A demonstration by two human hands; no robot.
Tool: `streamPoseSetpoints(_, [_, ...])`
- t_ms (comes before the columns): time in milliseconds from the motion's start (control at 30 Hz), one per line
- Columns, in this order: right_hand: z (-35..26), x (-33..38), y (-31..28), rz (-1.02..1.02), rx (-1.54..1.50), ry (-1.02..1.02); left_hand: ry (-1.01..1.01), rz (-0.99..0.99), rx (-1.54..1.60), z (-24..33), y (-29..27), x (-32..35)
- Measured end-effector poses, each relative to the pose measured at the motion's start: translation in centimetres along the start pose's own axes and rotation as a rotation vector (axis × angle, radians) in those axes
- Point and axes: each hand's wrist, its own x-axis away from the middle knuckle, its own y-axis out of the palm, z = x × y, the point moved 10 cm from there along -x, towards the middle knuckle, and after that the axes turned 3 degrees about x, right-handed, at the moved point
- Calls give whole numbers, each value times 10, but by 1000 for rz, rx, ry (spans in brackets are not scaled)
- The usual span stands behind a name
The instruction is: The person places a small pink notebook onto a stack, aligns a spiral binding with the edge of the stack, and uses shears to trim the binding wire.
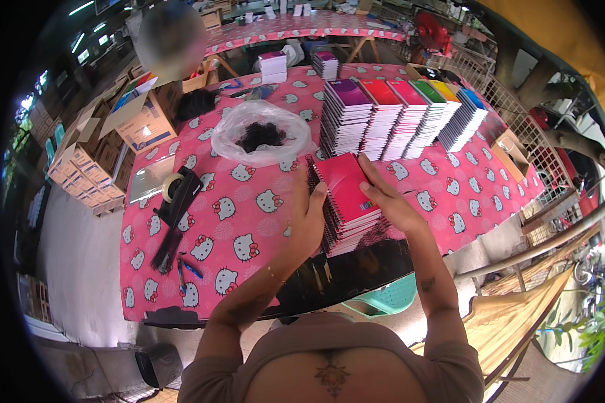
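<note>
A stack of spiral notebooks point(346, 188) with a pinkish-red top cover stands near the table's front edge, between my two hands. My left hand point(309, 208) lies along its left, coil-bound side, thumb up by the top cover. On the stack's right side rests my right hand point(388, 200), its thumb over the cover and its fingers reaching toward the far edge. Beyond it stand tall stacks of notebooks in a row: purple point(346, 117), red point(382, 117), pink point(408, 114), green point(427, 111), yellow point(445, 101) and blue point(465, 117).
Behind my left hand sits a clear plastic bag point(228, 138) of black coils. A tape dispenser point(178, 198) and pens point(191, 269) lie on the left of the pink table point(249, 215). Cardboard boxes point(148, 121) stand at far left. A small open box point(509, 154) is at right.
</note>
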Motion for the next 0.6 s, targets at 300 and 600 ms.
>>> streamPoseSetpoints(300, [86, -16, -4, 96, -707, 116, -748, 356, 1235, -58, 33, 30])
streamPoseSetpoints(600, [245, -24, 81, -34, -1057, 497, -905, 290, 1198, -203, 83, 103])
